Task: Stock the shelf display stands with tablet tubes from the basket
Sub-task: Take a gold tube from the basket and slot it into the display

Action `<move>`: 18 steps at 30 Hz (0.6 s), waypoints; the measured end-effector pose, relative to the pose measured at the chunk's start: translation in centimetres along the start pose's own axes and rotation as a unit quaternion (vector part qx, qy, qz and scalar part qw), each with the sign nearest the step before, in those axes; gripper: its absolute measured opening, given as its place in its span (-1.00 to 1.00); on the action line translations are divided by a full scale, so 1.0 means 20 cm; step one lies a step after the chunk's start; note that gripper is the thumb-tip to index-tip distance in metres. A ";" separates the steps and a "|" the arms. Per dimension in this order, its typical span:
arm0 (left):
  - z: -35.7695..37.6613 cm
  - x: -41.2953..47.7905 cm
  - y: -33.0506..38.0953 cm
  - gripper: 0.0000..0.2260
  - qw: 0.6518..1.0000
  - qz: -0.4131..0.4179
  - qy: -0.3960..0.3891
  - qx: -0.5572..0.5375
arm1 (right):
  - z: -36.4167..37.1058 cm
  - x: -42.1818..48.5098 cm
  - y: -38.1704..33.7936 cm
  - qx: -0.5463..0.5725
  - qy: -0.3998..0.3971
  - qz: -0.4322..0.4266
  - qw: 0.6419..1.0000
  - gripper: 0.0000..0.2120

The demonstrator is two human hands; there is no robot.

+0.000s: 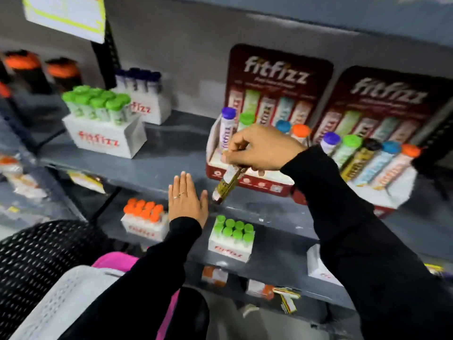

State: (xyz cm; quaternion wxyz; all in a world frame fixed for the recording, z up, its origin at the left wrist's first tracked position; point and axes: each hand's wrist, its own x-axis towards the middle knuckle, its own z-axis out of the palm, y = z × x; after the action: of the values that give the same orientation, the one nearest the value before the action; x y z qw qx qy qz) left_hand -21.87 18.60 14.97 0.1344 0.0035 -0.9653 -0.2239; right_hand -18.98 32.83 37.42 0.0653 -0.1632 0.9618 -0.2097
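My right hand [263, 148] grips a gold-and-brown tablet tube [225, 185], tilted with its dark end pointing down-left, in front of the left red fitfizz display stand [277, 69]. That stand holds tubes with purple [228, 114], green, blue and orange caps, with a gap in the middle. The right display stand [392, 94] holds a full row of tubes. My left hand [187, 200] is flat and open, fingers spread, against the shelf edge [147, 175] just left of the tube. The white basket [61, 298] sits at the bottom left under my left sleeve.
White fitfizz boxes of green-capped tubes [98, 104] and purple-capped tubes [139, 79] stand at the shelf's left. On the lower shelf are boxes of orange-capped [144, 209] and green-capped tubes [232, 229]. A black mesh chair back [36, 253] is at the left.
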 end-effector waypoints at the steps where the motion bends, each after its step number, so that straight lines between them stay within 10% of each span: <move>1: 0.02 0.01 0.03 -0.33 1.000 -0.012 -0.025 0.012 | -0.04 -0.03 0.01 -0.025 0.018 0.005 1.000 -0.81; 18: 0.04 0.02 0.05 -0.27 0.992 -0.019 -0.081 0.094 | -0.18 -0.11 0.11 -0.093 0.046 0.051 0.993 -0.72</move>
State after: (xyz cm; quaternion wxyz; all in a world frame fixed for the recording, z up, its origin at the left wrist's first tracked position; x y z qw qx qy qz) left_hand -22.45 19.90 14.87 0.0509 0.0165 -0.9896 -0.1337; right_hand -18.26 36.77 39.84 0.0158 -0.1094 0.9862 -0.1234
